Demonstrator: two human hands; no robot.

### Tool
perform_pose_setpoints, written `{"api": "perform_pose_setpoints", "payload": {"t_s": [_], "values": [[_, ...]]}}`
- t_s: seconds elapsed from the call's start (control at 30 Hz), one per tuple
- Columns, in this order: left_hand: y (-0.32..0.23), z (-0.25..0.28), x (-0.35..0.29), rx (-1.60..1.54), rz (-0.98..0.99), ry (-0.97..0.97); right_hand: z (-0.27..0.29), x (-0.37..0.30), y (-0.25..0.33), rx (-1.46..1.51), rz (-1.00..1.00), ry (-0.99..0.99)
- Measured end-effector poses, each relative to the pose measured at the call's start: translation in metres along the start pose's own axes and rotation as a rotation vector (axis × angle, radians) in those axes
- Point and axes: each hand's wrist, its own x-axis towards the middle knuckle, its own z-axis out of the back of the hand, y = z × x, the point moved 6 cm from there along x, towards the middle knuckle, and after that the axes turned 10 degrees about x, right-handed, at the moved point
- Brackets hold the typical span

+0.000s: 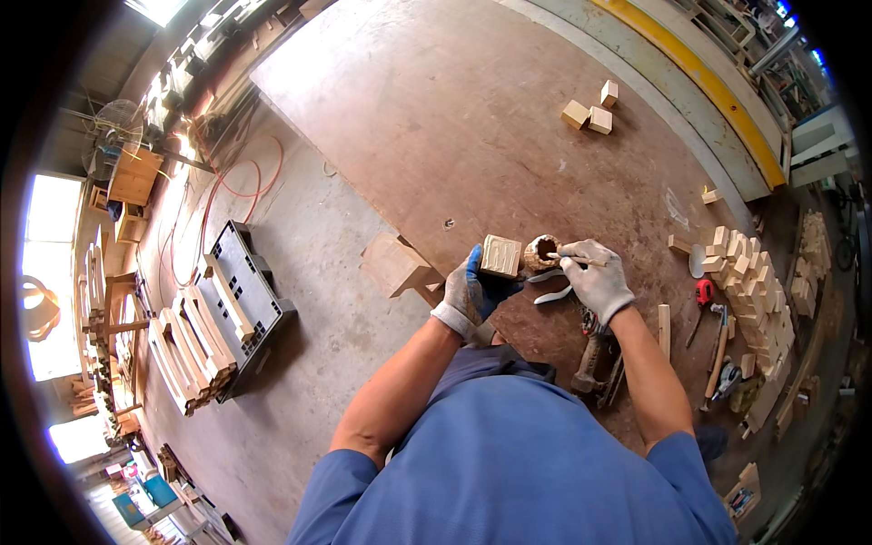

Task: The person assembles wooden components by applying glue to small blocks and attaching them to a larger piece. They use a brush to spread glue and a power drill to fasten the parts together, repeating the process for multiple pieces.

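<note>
My left hand [466, 292], in a grey and blue work glove, grips a squarish wooden block [501, 255] at the table's near edge. Wavy, glossy streaks run over the block's upper face. In a pale glove, my right hand [597, 280] pinches a thin wooden stick [570, 260], whose tip is at the mouth of a small round pot [532, 258]. The pot has a crusted tan rim and a dark inside. Just below it lie the pale handles of a hand tool [551, 297], partly hidden by my right hand. A hammer [590, 363] rests near my right forearm.
Three wooden blocks [589, 116] sit farther off on the brown tabletop [436, 118]. At right are many stacked blocks [752, 282], a red tape measure [704, 291] and another hammer [718, 359]. On the floor at left, wooden strips [186, 350] lie by a black pallet [245, 272].
</note>
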Motion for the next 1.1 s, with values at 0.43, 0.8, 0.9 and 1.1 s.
{"api": "perform_pose_setpoints", "payload": {"t_s": [0.43, 0.8, 0.9, 1.1], "values": [[0.003, 0.001, 0.000, -0.028, -0.002, -0.008, 0.044, -0.026, -0.039, 0.759, -0.478, -0.218], [0.007, -0.004, 0.003, -0.078, 0.022, 0.040, 0.051, -0.040, 0.059, 0.695, -0.182, -0.083], [0.005, -0.012, -0.001, -0.047, 0.008, -0.036, 0.046, -0.040, 0.076, 0.502, 0.057, 0.044], [0.005, -0.010, -0.003, -0.058, 0.003, 0.012, 0.052, -0.033, 0.091, 0.459, 0.087, 0.017]]}}
